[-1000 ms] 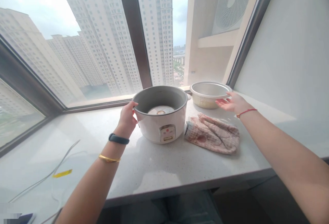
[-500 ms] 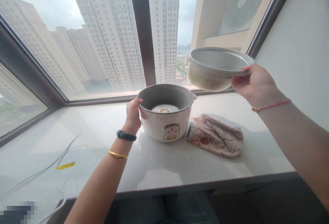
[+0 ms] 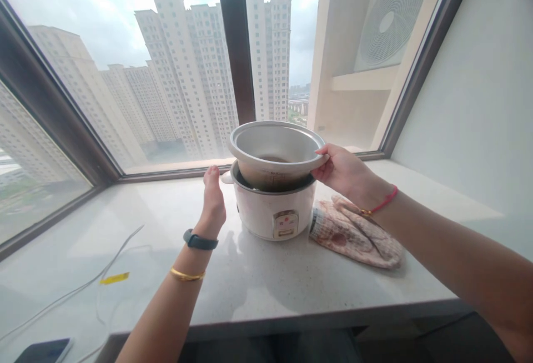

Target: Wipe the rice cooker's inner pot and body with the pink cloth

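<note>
A metal inner pot [image 3: 277, 146] with a wide pale rim hangs partly inside the white rice cooker body [image 3: 256, 210], its rim still above the cooker's edge. My right hand [image 3: 343, 171] grips the pot by the right side of its rim, thumb on top. Just left of the cooker, near its white side handle [image 3: 227, 177], my left hand [image 3: 214, 199] is held up, fingers stretched out, holding nothing. The cooker stands upright with its switch panel facing me. A patterned oven mitt [image 3: 353, 235] lies to its right, below my right wrist.
Everything stands on a white windowsill counter [image 3: 258, 291] with a dark front edge. Thin cables [image 3: 79, 285] with a yellow tag [image 3: 114, 278] lie at the left. A phone [image 3: 44, 351] rests at the lower left corner. Window frames [image 3: 237, 46] rise behind.
My right hand has brought the inner pot left and down, from beside the cooker into its opening. My left hand has let go of the cooker's rim.
</note>
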Tool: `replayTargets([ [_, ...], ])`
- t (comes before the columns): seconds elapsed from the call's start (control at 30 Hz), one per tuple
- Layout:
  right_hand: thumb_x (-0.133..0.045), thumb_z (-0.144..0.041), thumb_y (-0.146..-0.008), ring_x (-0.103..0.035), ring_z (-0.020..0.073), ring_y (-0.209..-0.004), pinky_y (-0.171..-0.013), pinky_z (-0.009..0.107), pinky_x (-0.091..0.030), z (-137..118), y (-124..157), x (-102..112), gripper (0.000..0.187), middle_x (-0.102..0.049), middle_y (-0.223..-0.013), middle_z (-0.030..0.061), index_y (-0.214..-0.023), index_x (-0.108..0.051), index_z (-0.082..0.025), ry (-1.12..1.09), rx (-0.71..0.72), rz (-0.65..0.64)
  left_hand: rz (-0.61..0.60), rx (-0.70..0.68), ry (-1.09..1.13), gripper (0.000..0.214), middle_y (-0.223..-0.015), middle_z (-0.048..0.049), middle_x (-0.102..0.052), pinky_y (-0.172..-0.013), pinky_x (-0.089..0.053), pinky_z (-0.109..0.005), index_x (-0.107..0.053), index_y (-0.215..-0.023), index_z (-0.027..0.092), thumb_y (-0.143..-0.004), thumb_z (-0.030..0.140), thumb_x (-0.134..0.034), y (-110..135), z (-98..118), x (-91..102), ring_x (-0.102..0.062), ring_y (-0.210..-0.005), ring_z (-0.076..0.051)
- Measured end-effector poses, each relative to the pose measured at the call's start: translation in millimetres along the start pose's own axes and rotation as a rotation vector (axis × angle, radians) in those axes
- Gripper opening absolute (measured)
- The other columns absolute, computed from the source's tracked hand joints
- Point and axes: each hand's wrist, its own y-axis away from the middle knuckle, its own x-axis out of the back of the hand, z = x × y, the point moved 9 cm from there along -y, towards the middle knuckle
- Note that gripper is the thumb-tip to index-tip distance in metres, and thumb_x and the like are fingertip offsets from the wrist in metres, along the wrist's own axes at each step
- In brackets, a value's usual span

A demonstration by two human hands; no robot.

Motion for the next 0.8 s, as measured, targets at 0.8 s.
replayTargets([
  [0.8,-0.063,-0.033,-0.09,-0.047,0.0084,-0.041,-0.04,0.019,-0.044,25.9,-32.6,54.9,0.027,-0.041,-0.05,-0.0062,-0.071,-0.05,-0.02,0.364,-0.011,-0.073,-0.121,0.147,0.079,0.061,-0.106,-0.003,-0.063,-0.066,-0.052,-0.026,-0.051,-0.118,0.024,-0.068,0.039,-0.084,44.0,-8.0,-43.5,-0.062,-0.097,-0.019],
])
